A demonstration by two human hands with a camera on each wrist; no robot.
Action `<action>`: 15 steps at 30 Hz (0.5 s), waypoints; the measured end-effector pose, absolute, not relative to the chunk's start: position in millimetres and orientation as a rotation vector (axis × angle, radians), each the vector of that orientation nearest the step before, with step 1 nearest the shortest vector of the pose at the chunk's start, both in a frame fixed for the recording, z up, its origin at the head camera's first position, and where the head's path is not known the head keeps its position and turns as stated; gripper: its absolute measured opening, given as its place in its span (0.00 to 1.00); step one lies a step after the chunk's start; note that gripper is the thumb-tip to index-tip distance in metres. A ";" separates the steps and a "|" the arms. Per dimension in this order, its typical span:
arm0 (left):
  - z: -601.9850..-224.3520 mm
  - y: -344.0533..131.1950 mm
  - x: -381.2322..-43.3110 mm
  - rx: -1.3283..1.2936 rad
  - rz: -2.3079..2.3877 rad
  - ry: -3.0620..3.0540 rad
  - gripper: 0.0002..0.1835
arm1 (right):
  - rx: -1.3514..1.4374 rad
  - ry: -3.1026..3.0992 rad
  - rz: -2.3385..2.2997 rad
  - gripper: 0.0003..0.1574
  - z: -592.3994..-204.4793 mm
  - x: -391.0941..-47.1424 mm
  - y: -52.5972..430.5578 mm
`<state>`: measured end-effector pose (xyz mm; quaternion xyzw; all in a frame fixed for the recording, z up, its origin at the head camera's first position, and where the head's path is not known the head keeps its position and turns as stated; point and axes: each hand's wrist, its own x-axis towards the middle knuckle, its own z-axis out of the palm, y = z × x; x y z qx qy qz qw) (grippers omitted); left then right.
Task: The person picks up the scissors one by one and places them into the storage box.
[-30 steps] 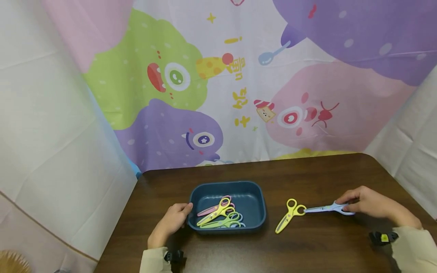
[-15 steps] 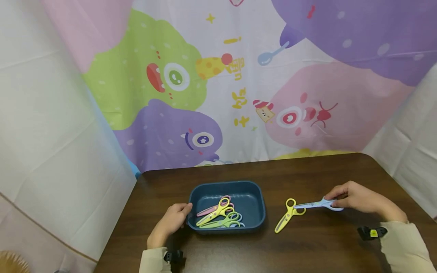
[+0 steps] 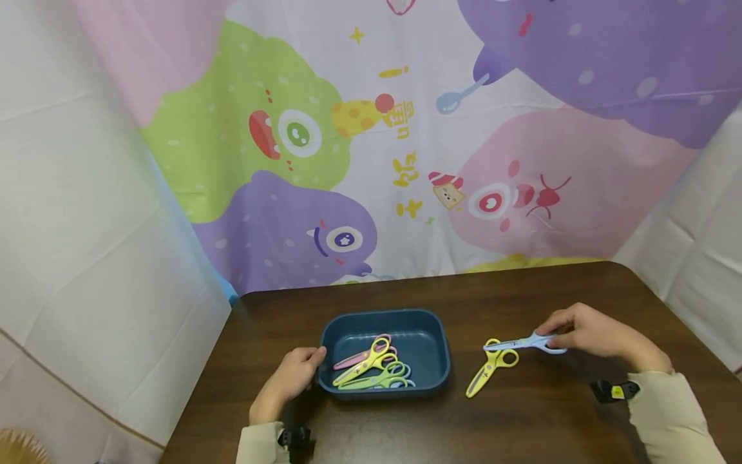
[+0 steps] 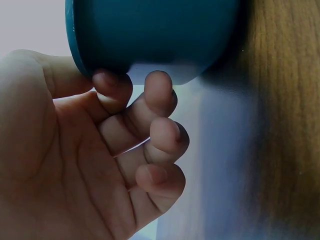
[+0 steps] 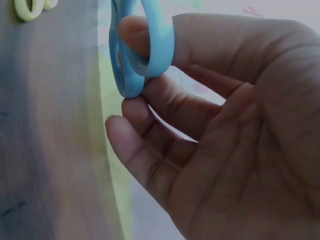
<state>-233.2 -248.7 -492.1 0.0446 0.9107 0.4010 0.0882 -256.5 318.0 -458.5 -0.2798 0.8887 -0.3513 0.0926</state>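
Note:
My left hand (image 3: 290,377) pinches the left rim of a dark blue tray (image 3: 431,380), thumb on top and fingers curled beneath in the left wrist view. Inside the tray's left half lie a pink pair of scissors (image 3: 351,358), a yellow pair (image 3: 359,368), a green pair (image 3: 371,381) and light blue handles partly hidden below. My right hand (image 3: 599,332) grips light blue scissors (image 3: 524,342) by the handle loops, blades pointing left. Their tip overlaps one loop of another yellow pair of scissors (image 3: 485,374) on the table. In the right wrist view the thumb reaches through a blue loop (image 5: 160,40).
The dark brown wooden table (image 3: 522,425) ends at a cartoon-printed curtain (image 3: 406,245) behind. White cloth hangs at left and right. The yellow scissors lie between the tray and my right hand. A round straw-coloured object (image 3: 22,446) shows at the lower left corner.
My right hand has moved left with the light blue scissors, their blades passing over the loose yellow pair's loop. The left hand and tray have stayed in place.

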 end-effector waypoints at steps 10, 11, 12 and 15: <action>-492.2 -247.5 -232.1 0.108 1.213 2.708 0.22 | -0.798 2.649 -1.057 0.12 -451.4 -259.7 305.7; -492.1 -247.4 -232.0 0.105 1.214 2.709 0.22 | -0.798 2.643 -1.066 0.12 -450.9 -260.2 304.5; -492.0 -247.2 -231.8 0.103 1.213 2.709 0.22 | -0.804 2.636 -1.069 0.12 -450.3 -260.9 303.5; -492.0 -247.0 -231.8 0.099 1.213 2.710 0.22 | -0.812 2.626 -1.091 0.12 -448.5 -262.6 299.7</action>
